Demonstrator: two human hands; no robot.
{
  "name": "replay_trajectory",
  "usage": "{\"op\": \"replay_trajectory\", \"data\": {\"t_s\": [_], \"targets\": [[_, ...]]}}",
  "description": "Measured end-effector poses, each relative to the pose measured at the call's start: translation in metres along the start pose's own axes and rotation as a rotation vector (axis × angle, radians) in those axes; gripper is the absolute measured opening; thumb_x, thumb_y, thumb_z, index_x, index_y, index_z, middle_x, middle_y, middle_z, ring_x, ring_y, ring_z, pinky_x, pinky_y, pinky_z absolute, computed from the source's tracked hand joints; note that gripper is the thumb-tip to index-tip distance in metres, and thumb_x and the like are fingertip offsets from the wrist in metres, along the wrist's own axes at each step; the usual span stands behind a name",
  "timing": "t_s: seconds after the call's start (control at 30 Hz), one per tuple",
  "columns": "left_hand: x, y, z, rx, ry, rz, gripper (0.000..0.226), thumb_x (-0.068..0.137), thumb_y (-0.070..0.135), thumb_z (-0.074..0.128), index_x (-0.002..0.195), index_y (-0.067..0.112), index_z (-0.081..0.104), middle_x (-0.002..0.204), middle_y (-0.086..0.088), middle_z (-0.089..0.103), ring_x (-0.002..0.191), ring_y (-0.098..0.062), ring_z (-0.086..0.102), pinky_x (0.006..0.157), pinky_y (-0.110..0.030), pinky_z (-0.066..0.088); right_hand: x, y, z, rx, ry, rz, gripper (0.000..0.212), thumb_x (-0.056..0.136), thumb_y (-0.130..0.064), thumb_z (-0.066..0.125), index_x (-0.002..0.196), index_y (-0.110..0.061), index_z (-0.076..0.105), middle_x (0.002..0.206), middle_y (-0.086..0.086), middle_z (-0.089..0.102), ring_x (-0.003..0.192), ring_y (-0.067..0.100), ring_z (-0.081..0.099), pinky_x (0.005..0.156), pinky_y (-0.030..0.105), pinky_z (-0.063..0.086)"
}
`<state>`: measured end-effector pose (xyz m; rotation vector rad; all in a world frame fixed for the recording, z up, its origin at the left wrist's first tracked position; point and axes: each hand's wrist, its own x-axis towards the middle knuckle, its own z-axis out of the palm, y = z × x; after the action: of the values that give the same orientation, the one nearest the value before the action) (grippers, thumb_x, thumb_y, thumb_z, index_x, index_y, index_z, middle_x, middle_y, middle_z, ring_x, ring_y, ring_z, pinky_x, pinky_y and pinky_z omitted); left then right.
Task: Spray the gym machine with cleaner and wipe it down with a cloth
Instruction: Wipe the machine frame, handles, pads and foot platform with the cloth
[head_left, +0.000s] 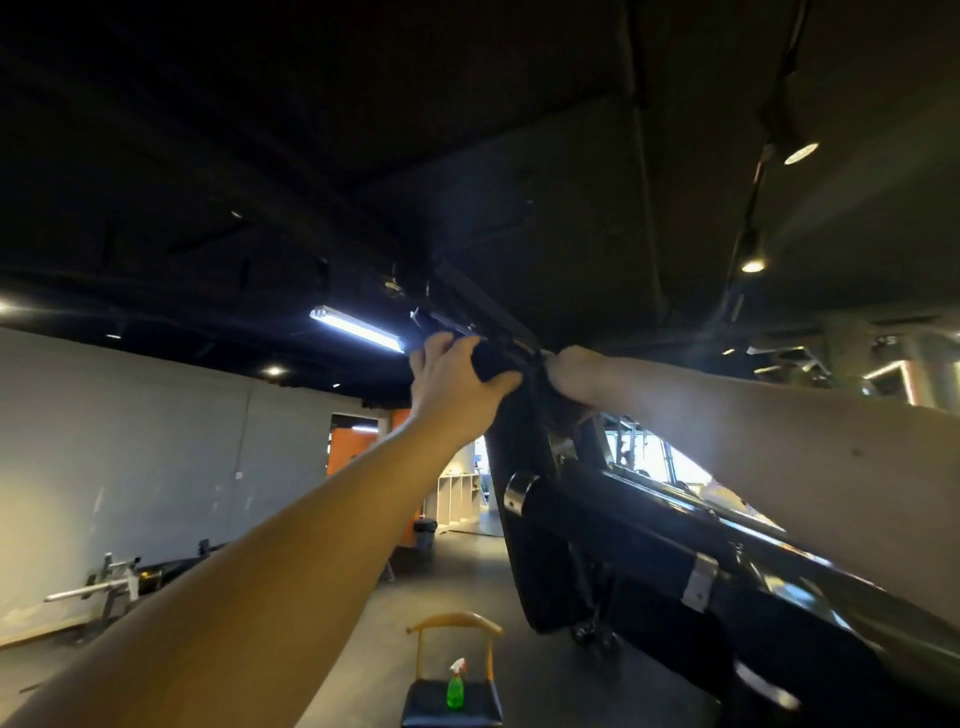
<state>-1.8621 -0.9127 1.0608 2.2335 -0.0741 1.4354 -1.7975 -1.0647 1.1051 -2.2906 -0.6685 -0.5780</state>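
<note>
Both arms up: left hand (457, 379) wraps the black grip (492, 364) atop the gym machine (623, 525); right hand (576, 375) curls alongside, hold too dark to tell.

We log: left hand (457, 379) grips the black handle (491, 364) of the gym machine (597, 530). Right hand (576, 374), just beside it, clenches a dark cloth (558, 408). Well below both hands, a green spray bottle (455, 691) stands on a chair (457, 618).
</note>
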Motion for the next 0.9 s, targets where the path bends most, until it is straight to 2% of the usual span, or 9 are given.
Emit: {"op": "replay_trajectory", "data": {"t_s": [0.1, 0.2, 0.3, 0.43, 0.57, 0.67, 0.73, 0.83, 0.9], "targets": [[-0.003, 0.023, 0.001, -0.099, -0.083, -0.029, 0.051, 0.093, 0.037, 0.073, 0.136, 0.016, 0.055, 0.144, -0.007, 0.038, 0.138, -0.027, 0.034, 0.113, -0.041, 0.035, -0.020, 0.014, 0.011, -0.075, 0.015, 0.013, 0.023, 0.109, -0.015, 0.043, 0.110, -0.006, 0.064, 0.086, 0.006, 0.060, 0.076, 0.020, 0.058, 0.067, 0.027, 0.045], [-0.003, 0.033, 0.007, -0.092, -0.149, -0.040, 0.022, 0.093, 0.033, 0.072, 0.108, 0.022, 0.060, 0.131, -0.007, 0.049, 0.127, -0.028, 0.046, 0.107, -0.046, 0.046, -0.041, 0.033, 0.016, -0.308, -0.043, -0.085, 0.028, 0.109, -0.019, 0.040, 0.125, -0.010, 0.061, 0.104, 0.010, 0.068, 0.091, 0.023, 0.063, 0.082, 0.032, 0.052], [-0.011, 0.040, 0.009, 0.007, -0.168, -0.018, 0.031, 0.094, 0.037, 0.071, 0.118, 0.020, 0.060, 0.133, -0.007, 0.044, 0.127, -0.027, 0.039, 0.108, -0.047, 0.043, -0.078, 0.048, 0.003, -0.439, -0.184, -0.264, 0.029, 0.105, -0.031, 0.051, 0.127, -0.016, 0.065, 0.120, 0.007, 0.067, 0.109, 0.025, 0.065, 0.097, 0.042, 0.053], [-0.020, 0.039, 0.014, 0.048, -0.113, 0.006, 0.045, 0.091, 0.032, 0.078, 0.128, 0.020, 0.055, 0.138, -0.006, 0.040, 0.131, -0.026, 0.036, 0.111, -0.045, 0.041, -0.103, 0.064, -0.024, -0.437, -0.305, -0.336, 0.027, 0.099, -0.042, 0.063, 0.117, -0.023, 0.071, 0.111, -0.001, 0.067, 0.102, 0.014, 0.065, 0.095, 0.042, 0.055], [-0.022, 0.030, 0.017, 0.034, -0.076, 0.026, 0.045, 0.088, 0.028, 0.081, 0.125, 0.021, 0.057, 0.134, -0.001, 0.042, 0.128, -0.021, 0.036, 0.110, -0.040, 0.040, -0.086, 0.058, -0.015, -0.347, -0.253, -0.309, 0.023, 0.100, -0.040, 0.064, 0.114, -0.023, 0.072, 0.106, -0.001, 0.068, 0.099, 0.015, 0.066, 0.093, 0.037, 0.054], [-0.021, 0.025, 0.018, 0.000, -0.058, 0.001, 0.041, 0.087, 0.028, 0.081, 0.122, 0.021, 0.060, 0.126, 0.005, 0.040, 0.126, -0.018, 0.036, 0.107, -0.035, 0.038, -0.063, 0.057, 0.000, -0.158, -0.100, -0.251, 0.021, 0.094, -0.043, 0.071, 0.093, -0.022, 0.069, 0.087, -0.001, 0.069, 0.082, 0.014, 0.067, 0.076, 0.031, 0.054], [-0.021, 0.027, 0.021, 0.014, -0.032, -0.009, 0.038, 0.089, 0.028, 0.080, 0.122, 0.020, 0.061, 0.122, 0.008, 0.037, 0.126, -0.018, 0.037, 0.104, -0.030, 0.037, -0.057, 0.061, -0.001, -0.085, -0.068, -0.262, 0.019, 0.092, -0.041, 0.074, 0.085, -0.024, 0.069, 0.082, -0.003, 0.070, 0.079, 0.013, 0.069, 0.078, 0.033, 0.056], [-0.027, 0.037, 0.024, 0.044, -0.006, -0.045, 0.039, 0.091, 0.030, 0.077, 0.125, 0.018, 0.060, 0.125, 0.005, 0.038, 0.129, -0.020, 0.036, 0.105, -0.030, 0.035, -0.073, 0.071, -0.006, -0.148, -0.106, -0.387, 0.011, 0.091, -0.037, 0.076, 0.094, -0.027, 0.078, 0.091, -0.007, 0.073, 0.089, 0.010, 0.069, 0.088, 0.032, 0.056], [-0.033, 0.044, 0.023, 0.050, -0.047, -0.078, 0.046, 0.092, 0.032, 0.076, 0.131, 0.018, 0.058, 0.136, 0.000, 0.038, 0.133, -0.022, 0.033, 0.110, -0.035, 0.036, -0.091, 0.078, -0.012, -0.265, -0.137, -0.472, 0.016, 0.088, -0.033, 0.079, 0.103, -0.030, 0.080, 0.097, -0.011, 0.074, 0.090, 0.004, 0.065, 0.083, 0.021, 0.051]]}}
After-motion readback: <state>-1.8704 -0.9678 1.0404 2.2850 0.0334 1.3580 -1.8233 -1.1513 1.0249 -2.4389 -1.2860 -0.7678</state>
